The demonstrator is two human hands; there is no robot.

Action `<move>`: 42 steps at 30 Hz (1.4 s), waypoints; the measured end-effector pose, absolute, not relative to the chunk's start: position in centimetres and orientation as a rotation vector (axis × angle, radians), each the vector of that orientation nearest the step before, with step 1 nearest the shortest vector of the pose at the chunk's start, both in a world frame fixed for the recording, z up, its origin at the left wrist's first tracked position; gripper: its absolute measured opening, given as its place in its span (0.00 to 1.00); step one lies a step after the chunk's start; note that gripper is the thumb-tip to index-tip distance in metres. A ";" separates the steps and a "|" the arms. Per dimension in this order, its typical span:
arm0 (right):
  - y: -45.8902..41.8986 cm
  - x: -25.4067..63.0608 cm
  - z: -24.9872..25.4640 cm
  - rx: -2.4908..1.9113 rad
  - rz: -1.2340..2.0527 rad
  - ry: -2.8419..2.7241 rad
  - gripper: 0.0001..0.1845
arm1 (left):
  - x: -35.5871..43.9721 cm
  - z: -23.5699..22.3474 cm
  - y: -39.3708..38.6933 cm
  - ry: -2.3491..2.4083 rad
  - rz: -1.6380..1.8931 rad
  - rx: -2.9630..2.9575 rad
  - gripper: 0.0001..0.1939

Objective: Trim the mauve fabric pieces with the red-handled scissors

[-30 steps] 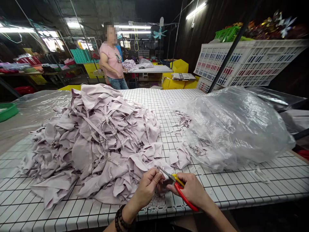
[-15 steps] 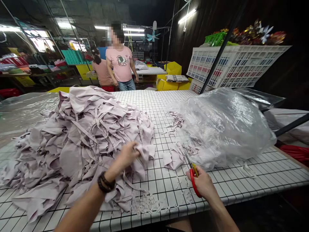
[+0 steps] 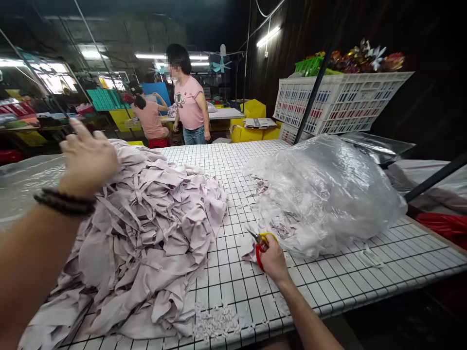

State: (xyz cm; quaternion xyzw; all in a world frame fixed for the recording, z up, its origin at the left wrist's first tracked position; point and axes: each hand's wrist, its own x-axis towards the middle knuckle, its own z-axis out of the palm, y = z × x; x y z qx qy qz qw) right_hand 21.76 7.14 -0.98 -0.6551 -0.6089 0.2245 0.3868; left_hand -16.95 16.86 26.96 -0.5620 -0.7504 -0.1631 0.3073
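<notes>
My left hand (image 3: 89,158) is raised over the back left of a big heap of pale mauve fabric pieces (image 3: 153,233); its fingers are spread, slightly blurred, and hold nothing. A dark beaded bracelet circles that wrist. In my right hand (image 3: 273,257) are red and yellow handled scissors (image 3: 260,243), blades pointing forward and left above the table. Below them lies a small mauve fabric piece (image 3: 248,250), partly covered by the scissors and hand. Tiny cut scraps (image 3: 217,321) are scattered near the front edge.
A large clear plastic bag (image 3: 328,194) with mauve pieces at its mouth lies on the right of the gridded table (image 3: 219,272). Behind it stand a dark pole (image 3: 314,95) and a white crate (image 3: 339,102). Two people in pink shirts are beyond the table's far edge.
My left hand has left the heap's right edge and swung up and left, its fingers now spread. My right hand has moved left with the scissors. The standing person has turned.
</notes>
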 end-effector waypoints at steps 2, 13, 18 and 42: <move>5.4 20.5 0.6 -1.560 0.624 -1.597 0.06 | -12.6 22.8 14.1 -1.890 -0.579 -1.914 0.34; 4.4 22.6 1.1 -1.631 0.848 -1.508 0.14 | 0.9 -0.6 3.1 -2.231 -0.973 -2.857 0.36; 9.2 24.1 -0.3 -1.582 0.888 -1.652 0.15 | 3.4 -2.0 3.5 -2.203 -0.909 -2.773 0.34; 1.5 21.7 4.6 -0.958 1.581 -0.711 0.09 | 7.3 9.5 14.5 -1.524 -1.279 -3.046 0.09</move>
